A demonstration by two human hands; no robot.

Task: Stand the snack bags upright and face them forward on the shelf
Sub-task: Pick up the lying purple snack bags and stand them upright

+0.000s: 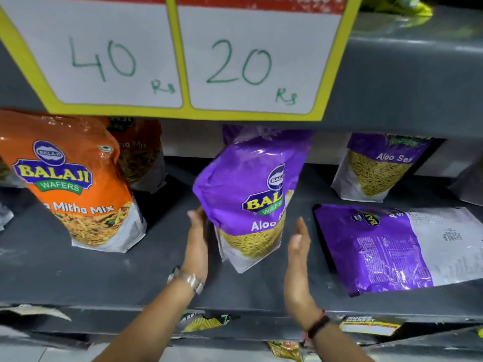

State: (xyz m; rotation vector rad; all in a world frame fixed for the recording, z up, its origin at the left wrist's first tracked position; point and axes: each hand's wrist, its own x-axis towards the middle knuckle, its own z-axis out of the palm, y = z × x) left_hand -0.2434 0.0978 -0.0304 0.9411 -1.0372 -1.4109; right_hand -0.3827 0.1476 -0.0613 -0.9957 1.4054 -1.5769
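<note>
The head view shows a grey shelf [78,270] carrying three purple Aloo Sev bags: one upright in the middle [248,199], its front turned slightly to the right; one upright at the back right [376,168]; and one lying flat, back side up [397,246], at the right. Two orange Mitha Mix bags stand at the left, one in front [73,184] and one behind it [141,152]. The left hand [197,239] lies flat against the middle bag's left edge, fingers straight and gripping nothing, while the right hand [298,246] hovers open just right of that bag, fingers extended, apart from it.
</note>
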